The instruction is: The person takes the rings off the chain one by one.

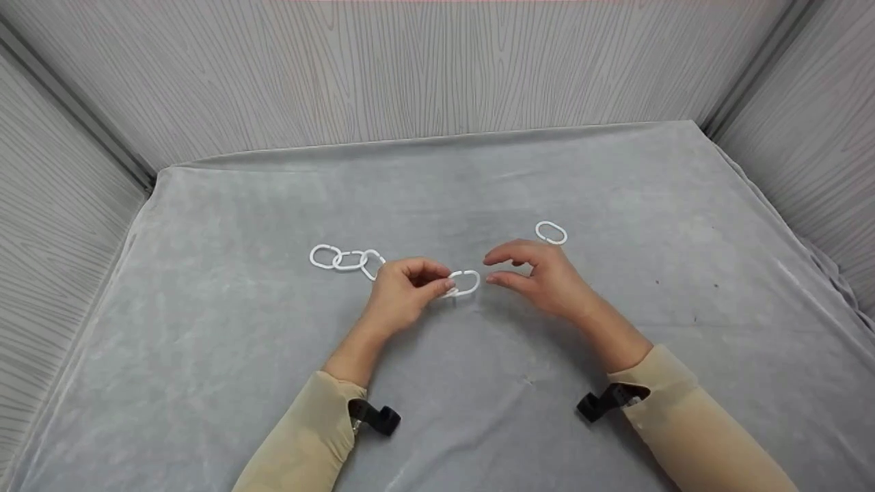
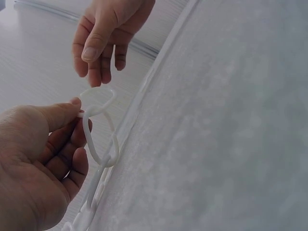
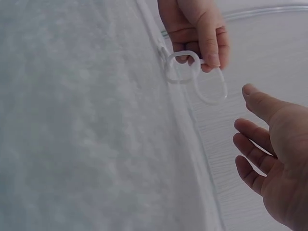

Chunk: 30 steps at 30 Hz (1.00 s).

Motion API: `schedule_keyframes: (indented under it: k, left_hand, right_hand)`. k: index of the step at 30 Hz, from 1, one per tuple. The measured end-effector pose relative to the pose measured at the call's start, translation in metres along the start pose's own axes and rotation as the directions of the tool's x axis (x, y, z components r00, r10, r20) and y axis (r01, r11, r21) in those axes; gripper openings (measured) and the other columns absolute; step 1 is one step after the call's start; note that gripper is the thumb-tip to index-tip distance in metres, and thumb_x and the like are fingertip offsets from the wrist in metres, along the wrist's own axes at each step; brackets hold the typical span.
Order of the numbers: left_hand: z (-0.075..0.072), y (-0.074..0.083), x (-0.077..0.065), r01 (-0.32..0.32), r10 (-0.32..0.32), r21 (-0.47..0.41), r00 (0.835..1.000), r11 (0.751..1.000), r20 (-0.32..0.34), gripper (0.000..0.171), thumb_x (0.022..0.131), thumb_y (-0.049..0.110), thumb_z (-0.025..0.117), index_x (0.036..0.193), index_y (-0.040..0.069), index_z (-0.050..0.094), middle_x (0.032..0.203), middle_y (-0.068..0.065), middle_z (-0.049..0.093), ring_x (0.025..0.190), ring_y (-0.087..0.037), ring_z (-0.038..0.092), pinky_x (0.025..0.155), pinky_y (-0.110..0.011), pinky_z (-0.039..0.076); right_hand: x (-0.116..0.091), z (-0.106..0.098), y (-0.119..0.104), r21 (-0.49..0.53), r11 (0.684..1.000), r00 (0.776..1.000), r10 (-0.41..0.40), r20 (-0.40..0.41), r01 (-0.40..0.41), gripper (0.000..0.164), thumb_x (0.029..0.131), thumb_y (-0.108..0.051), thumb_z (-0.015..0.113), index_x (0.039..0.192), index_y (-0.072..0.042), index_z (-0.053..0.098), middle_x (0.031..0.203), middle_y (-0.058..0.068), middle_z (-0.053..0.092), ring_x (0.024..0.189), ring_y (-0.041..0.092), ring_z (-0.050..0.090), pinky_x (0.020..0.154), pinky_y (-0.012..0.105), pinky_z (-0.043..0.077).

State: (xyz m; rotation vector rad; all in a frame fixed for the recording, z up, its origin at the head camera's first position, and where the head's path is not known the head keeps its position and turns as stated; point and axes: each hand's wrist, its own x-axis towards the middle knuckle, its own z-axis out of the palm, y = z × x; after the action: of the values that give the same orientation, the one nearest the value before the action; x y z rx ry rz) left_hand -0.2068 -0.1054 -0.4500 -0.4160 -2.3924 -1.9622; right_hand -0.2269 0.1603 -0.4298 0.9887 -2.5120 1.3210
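Between thumb and fingers, my left hand [image 1: 402, 295] pinches a white oval chain link [image 1: 478, 281], held up a little above the grey cloth. In the right wrist view this link [image 3: 225, 91] is hooked through a second white link [image 3: 169, 72] that hangs beside it. More joined links [image 1: 312, 258] lie on the cloth to the left, partly hidden behind the left hand. Just right of the pinched link is my right hand [image 1: 550, 280], thumb and fingers apart with nothing between them; its fingertips point at the link without touching it.
A single loose white link [image 1: 557, 226] lies on the cloth just beyond the right hand. Grey cloth [image 1: 437, 198] covers the table with a few wrinkles. Wood-patterned panels [image 1: 424, 68] stand behind and at both sides.
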Motion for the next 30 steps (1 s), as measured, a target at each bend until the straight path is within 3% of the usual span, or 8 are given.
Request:
schedule_keyframes:
  k: [10, 24, 30]
  left_hand:
    - [0.001, 0.0, -0.001, -0.01, 0.01, -0.014, 1.0, 1.0, 0.007, 0.01, 0.088, 0.005, 0.086, 0.097, 0.002, 0.082, 0.087, -0.003, 0.078, 0.076, -0.012, 0.067, 0.069, -0.022, 0.053]
    - [0.0, 0.0, -0.001, -0.03, 0.03, -0.041, 1.0, 0.999, 0.009, 0.01, 0.088, 0.006, 0.087, 0.097, 0.003, 0.082, 0.088, -0.005, 0.078, 0.077, -0.014, 0.067, 0.069, -0.023, 0.053]
    - [-0.001, 0.0, 0.0, -0.034, 0.035, -0.042, 0.999, 0.999, 0.013, 0.009, 0.089, 0.006, 0.086, 0.097, 0.002, 0.082, 0.087, -0.004, 0.077, 0.075, -0.013, 0.064, 0.067, -0.023, 0.051]
  right_hand:
    - [-0.006, 0.016, 0.01, 0.202, 0.963, 0.984, 0.179, 0.023, -0.18, 0.028, 0.095, -0.011, 0.082, 0.122, -0.004, 0.077, 0.114, 0.002, 0.078, 0.105, 0.021, 0.072, 0.09, 0.035, 0.055]
    - [-0.006, 0.024, 0.011, 0.305, 0.931, 0.979, 0.178, 0.102, -0.201, 0.036, 0.095, -0.004, 0.079, 0.13, 0.0, 0.071, 0.108, 0.015, 0.078, 0.099, 0.019, 0.074, 0.083, 0.024, 0.056]
    - [-0.006, 0.025, 0.01, 0.304, 0.923, 0.97, 0.208, 0.123, -0.236, 0.034, 0.096, -0.008, 0.079, 0.129, -0.004, 0.073, 0.104, 0.011, 0.079, 0.093, 0.015, 0.074, 0.081, 0.024, 0.056]
